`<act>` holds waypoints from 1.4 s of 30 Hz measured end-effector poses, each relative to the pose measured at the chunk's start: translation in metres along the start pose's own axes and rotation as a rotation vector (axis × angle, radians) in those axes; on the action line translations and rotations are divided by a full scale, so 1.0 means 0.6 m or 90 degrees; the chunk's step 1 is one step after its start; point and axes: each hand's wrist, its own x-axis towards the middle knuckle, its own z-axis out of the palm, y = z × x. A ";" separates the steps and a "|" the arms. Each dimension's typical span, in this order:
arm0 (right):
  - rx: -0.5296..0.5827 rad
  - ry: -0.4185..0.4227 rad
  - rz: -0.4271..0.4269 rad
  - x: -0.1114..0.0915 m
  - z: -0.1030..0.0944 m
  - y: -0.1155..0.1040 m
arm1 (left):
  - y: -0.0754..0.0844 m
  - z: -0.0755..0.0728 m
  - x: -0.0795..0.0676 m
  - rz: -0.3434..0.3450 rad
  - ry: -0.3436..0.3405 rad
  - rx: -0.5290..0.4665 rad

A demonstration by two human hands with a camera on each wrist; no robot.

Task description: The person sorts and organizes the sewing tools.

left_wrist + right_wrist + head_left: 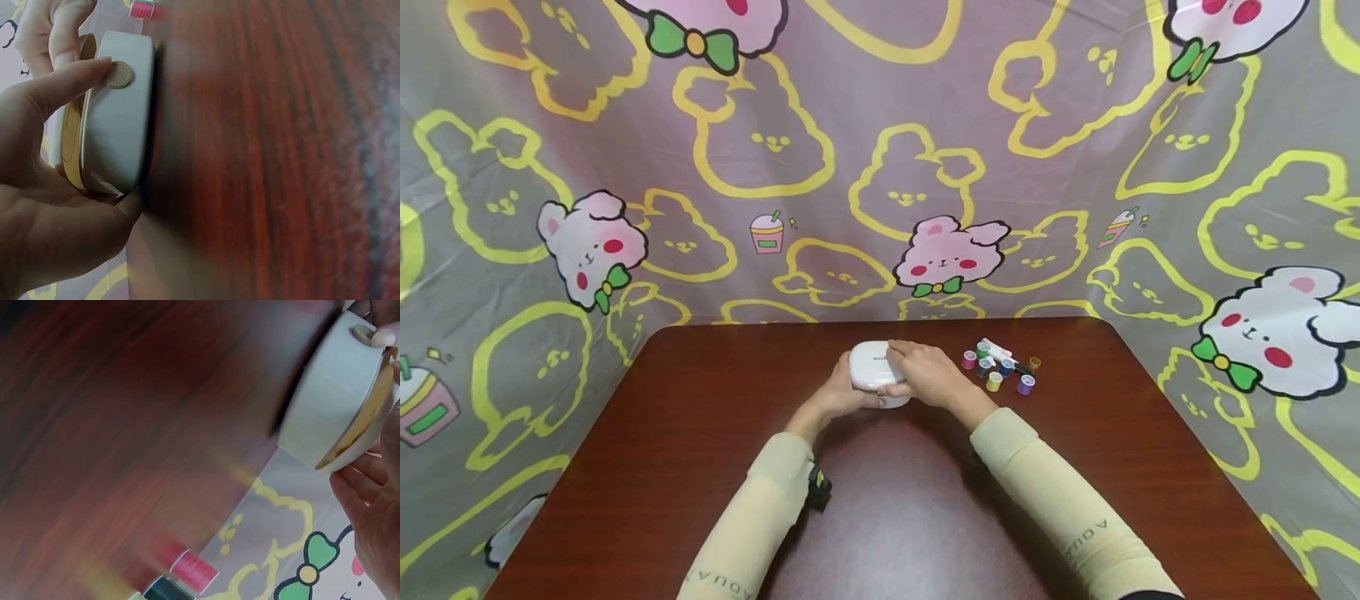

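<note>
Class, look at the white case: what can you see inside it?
Only a yellowish band shows between lid and base; anything deeper inside is covered by them and cannot be seen.

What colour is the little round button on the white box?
The round button is brownish gold; it shows best in the left wrist view.
</note>
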 end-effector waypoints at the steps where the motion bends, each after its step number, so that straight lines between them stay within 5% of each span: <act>1: 0.004 -0.001 -0.001 0.000 0.000 0.001 | 0.000 0.000 0.000 0.001 0.001 -0.002; 11: 0.018 0.001 -0.005 -0.002 0.005 0.008 | 0.000 -0.001 -0.003 0.003 0.000 -0.005; 25: 0.123 -0.045 0.012 0.004 -0.007 0.015 | -0.005 -0.004 -0.003 -0.017 -0.005 -0.006; 42: 0.207 -0.034 0.036 0.001 -0.010 0.027 | -0.007 0.005 -0.008 0.008 0.011 -0.007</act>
